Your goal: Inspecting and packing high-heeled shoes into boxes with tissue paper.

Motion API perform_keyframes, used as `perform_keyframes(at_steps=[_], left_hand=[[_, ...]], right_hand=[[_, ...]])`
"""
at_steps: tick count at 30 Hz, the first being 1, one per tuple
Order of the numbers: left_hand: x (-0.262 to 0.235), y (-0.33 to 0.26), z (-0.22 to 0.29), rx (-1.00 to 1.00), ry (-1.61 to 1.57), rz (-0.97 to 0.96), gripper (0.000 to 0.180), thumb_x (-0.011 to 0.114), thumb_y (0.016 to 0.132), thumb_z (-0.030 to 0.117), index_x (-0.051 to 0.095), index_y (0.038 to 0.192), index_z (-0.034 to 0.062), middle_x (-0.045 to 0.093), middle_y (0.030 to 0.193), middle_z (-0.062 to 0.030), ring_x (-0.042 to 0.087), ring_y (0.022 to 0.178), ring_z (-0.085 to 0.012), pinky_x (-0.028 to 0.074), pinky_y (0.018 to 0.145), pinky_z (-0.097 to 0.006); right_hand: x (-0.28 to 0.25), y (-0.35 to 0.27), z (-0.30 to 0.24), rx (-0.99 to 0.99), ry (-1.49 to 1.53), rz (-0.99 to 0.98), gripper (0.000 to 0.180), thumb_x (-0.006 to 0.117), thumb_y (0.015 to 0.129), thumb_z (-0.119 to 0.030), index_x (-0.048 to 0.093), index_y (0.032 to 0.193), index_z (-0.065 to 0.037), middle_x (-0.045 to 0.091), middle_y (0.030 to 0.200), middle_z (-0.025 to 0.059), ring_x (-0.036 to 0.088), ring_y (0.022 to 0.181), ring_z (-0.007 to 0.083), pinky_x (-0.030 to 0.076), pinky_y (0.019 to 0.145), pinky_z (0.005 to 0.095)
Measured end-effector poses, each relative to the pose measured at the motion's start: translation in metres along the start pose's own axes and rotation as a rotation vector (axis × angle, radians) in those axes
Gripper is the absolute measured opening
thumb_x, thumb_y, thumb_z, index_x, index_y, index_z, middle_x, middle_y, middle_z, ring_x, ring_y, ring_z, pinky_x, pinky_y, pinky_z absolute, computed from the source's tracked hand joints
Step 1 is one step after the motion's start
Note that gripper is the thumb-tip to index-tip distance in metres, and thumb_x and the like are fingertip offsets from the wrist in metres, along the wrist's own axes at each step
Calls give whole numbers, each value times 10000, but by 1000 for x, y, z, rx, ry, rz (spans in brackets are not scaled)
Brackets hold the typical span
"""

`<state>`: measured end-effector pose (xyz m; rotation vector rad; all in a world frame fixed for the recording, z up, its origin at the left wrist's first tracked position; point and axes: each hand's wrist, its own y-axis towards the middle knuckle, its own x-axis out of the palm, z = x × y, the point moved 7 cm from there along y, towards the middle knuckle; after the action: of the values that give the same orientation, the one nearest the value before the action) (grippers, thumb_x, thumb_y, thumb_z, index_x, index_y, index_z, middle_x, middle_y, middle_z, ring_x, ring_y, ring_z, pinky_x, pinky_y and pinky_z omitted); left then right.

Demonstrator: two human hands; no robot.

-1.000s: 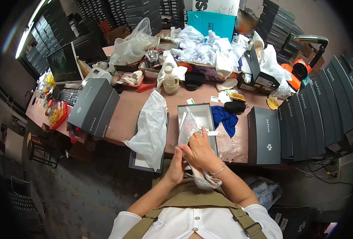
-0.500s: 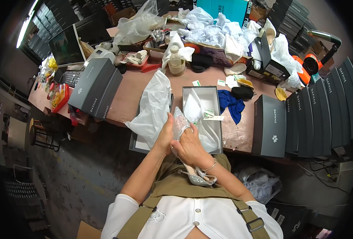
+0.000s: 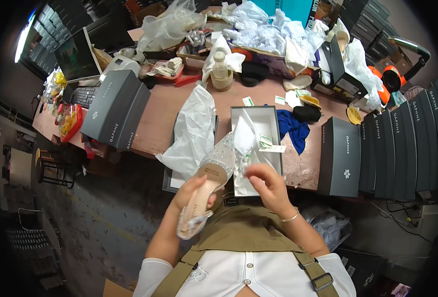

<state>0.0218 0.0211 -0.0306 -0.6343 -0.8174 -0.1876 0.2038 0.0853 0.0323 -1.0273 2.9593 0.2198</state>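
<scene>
My left hand (image 3: 188,194) is wrapped round the middle of a silver, glittering pointed shoe (image 3: 221,157). Its pale insole faces up, the toe points away from me, and a sparkling strap hangs at the heel end. To the right, my right hand (image 3: 271,187) hovers over the near end of an open grey shoebox (image 3: 280,166), fingers loosely bent, thumb apart, with nothing seen in them. White paper (image 3: 246,133) and small white-and-green cards (image 3: 265,142) lie inside that box. Beside it, a white tissue sheet (image 3: 192,128) covers most of another grey box part (image 3: 171,181).
Closed grey shoeboxes (image 3: 112,111) stand left, and a row of them (image 3: 345,158) lines the right. A blue cloth (image 3: 293,129) lies beside the open box. Farther back are a bottle (image 3: 219,64) in a holder, a red tray (image 3: 187,80) and heaped white paper (image 3: 258,32).
The shoe, earlier between both hands, has turned insole-up and sits in my left hand alone. My right hand has let go and moved right.
</scene>
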Motion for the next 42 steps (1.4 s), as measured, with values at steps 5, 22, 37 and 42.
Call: perform_keyframes(at_steps=[5, 22, 37, 42], left_hand=[[2, -16, -27, -276, -190, -89, 493, 469, 925, 268, 407, 1241, -105, 593, 1002, -312, 620, 546, -267, 528, 431, -329], [0, -13, -63, -422, -618, -219, 471, 429, 917, 229, 371, 1245, -104, 570, 982, -338, 587, 496, -274, 475, 352, -330], [12, -20, -2, -79, 224, 139, 505, 496, 879, 167, 361, 1324, -31, 603, 1007, -229, 642, 609, -248, 534, 493, -328], [21, -24, 24, 63, 552, 122, 501, 477, 861, 19, 381, 1353, 32, 584, 1028, -106, 623, 674, -149, 527, 621, -282]], right_hand=[[14, 19, 8, 269, 500, -99, 732, 672, 847, -66, 274, 1460, -29, 454, 1385, 142, 480, 1223, 201, 389, 1023, 347], [17, 12, 23, 342, 582, -155, 759, 667, 848, -89, 237, 1464, 20, 456, 1368, 123, 432, 1281, 204, 327, 1074, 357], [20, 11, 20, 277, 601, -150, 651, 593, 885, -54, 282, 1455, 0, 471, 1339, 83, 479, 1202, 170, 382, 1009, 314], [20, 9, 23, 301, 628, -131, 631, 573, 886, -29, 296, 1453, -15, 479, 1324, 77, 477, 1203, 166, 377, 1011, 307]])
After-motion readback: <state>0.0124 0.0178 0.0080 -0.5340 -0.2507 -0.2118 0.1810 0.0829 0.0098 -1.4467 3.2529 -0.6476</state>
